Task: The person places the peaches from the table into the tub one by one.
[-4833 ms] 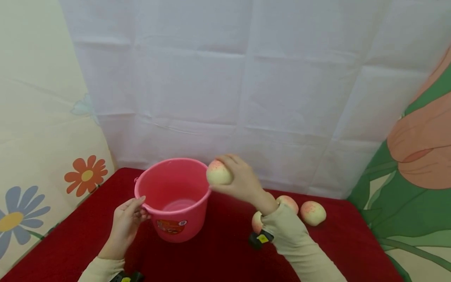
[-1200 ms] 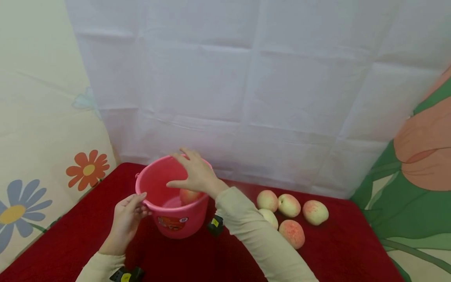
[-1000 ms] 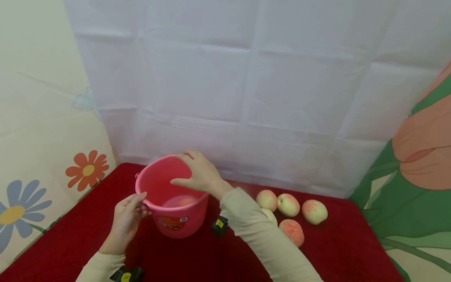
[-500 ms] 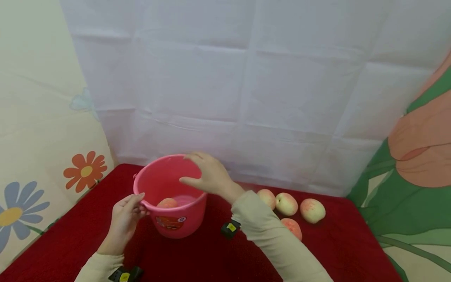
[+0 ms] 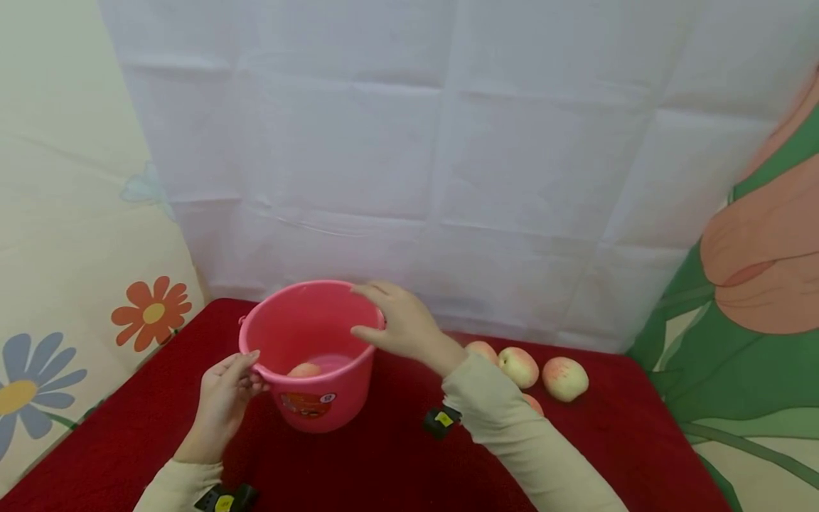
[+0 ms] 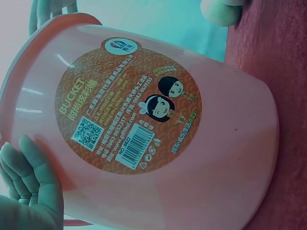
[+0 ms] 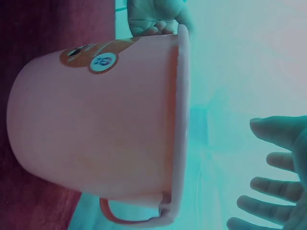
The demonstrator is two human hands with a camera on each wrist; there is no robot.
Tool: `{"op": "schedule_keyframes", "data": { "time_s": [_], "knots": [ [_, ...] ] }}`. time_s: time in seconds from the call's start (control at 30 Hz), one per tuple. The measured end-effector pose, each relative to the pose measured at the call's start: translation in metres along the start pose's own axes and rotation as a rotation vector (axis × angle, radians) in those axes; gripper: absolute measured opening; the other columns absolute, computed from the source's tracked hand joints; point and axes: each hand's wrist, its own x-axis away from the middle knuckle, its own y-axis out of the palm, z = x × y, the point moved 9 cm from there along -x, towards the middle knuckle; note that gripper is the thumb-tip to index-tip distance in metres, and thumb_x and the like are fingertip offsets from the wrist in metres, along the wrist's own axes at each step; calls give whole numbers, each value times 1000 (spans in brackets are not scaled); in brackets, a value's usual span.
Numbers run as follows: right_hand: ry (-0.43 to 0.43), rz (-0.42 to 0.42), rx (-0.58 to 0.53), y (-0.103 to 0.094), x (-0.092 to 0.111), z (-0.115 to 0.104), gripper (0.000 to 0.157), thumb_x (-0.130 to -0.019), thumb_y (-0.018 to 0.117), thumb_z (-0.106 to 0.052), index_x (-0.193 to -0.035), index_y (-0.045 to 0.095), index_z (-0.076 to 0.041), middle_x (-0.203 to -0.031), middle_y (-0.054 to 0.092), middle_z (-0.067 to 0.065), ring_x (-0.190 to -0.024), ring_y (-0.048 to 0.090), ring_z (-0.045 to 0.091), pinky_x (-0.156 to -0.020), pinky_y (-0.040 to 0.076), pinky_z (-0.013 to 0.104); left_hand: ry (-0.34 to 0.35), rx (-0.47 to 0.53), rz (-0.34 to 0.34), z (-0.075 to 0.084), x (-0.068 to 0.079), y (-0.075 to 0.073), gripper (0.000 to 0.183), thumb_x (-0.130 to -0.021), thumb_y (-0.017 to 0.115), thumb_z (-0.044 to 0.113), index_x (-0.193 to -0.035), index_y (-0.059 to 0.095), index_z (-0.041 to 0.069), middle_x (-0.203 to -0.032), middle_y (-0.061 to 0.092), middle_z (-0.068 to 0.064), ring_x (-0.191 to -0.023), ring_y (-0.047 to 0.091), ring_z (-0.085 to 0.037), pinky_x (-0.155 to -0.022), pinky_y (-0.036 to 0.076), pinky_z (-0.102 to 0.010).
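Note:
With thumb and curled fingers my left hand [image 5: 220, 402] grips the left front rim of a pink plastic bucket [image 5: 350, 398]. One peach [image 5: 304, 370] lies at the bottom of the bucket, partly hidden by the front wall. Over the right rim, my right hand [image 5: 406, 323] is held with fingers spread and nothing in it. In the right wrist view its fingers [image 7: 268, 208] stand apart from the bucket's rim. The left wrist view shows the round label [image 6: 129, 105] on the bucket's side.
Right of the bucket several peaches lie on the red cloth [image 5: 358, 469], among them a far-right peach [image 5: 566, 379] and a middle peach [image 5: 519, 367]. My right sleeve [image 5: 512, 419] partly covers the group. A white sheet [image 5: 384, 156] hangs behind.
My right hand held a peach beside the rim, then let it go inside the bucket, where it rolled left. Now the hand has drawn back rightward over the rim. My left hand keeps its grip.

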Motion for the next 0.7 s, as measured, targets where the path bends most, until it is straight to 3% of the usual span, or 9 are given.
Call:
{"op": "schedule_keyframes", "data": {
  "time_s": [0.37,0.7],
  "knots": [
    [-53,75,16,-7,22,17,54,-78,71,-31,-125,54,-10,-120,55,4,-111,51,19,-91,43,36,7,32,-20,1,0,3,33,-93,51,14,-63,64,13,-52,57,2,-47,56,-7,-53,50,-20],
    [-34,42,62,-7,42,33,57,-77,71,-33,-126,52,-9,-121,53,7,-112,50,22,-91,43,38,-23,16,-6,-1,0,3,32,-93,52,18,-64,64,14,-53,57,2,-49,56,-8,-55,51,-20]
  ]
}}
